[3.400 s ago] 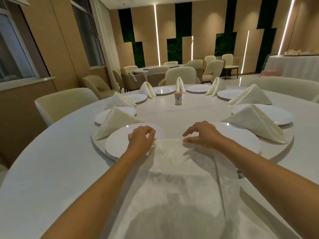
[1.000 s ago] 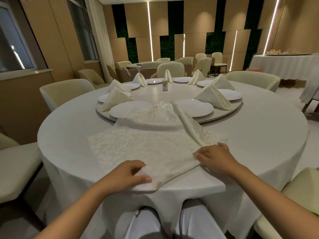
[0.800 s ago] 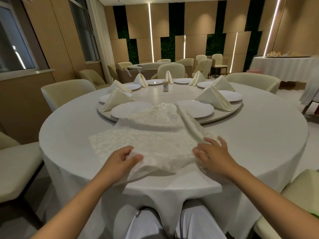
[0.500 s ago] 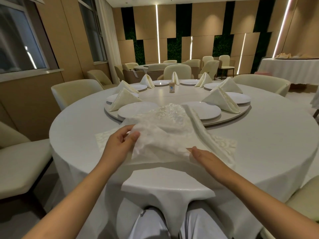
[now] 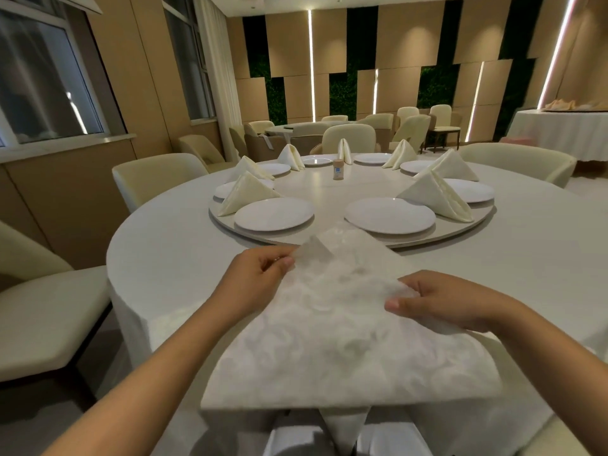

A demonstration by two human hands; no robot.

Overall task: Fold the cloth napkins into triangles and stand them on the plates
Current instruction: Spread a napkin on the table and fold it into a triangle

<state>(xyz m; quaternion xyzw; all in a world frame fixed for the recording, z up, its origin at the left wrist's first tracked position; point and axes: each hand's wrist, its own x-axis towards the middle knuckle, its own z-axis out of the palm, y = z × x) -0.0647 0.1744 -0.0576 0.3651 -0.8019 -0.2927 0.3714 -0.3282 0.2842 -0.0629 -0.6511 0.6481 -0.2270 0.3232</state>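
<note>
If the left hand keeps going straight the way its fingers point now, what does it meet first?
The left hand points right, across the napkin whose corner it pinches. Going straight on, it would probably meet the raised napkin first, then the right hand; depth is uncertain.

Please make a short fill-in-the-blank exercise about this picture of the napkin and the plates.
1. Both hands hold a white patterned ____.
2. The left hand pinches one ____ of the cloth.
3. The two nearest plates on the turntable are ____.
4. A small ____ stands at the turntable's centre.

Answers: napkin; corner; empty; bottle
</note>
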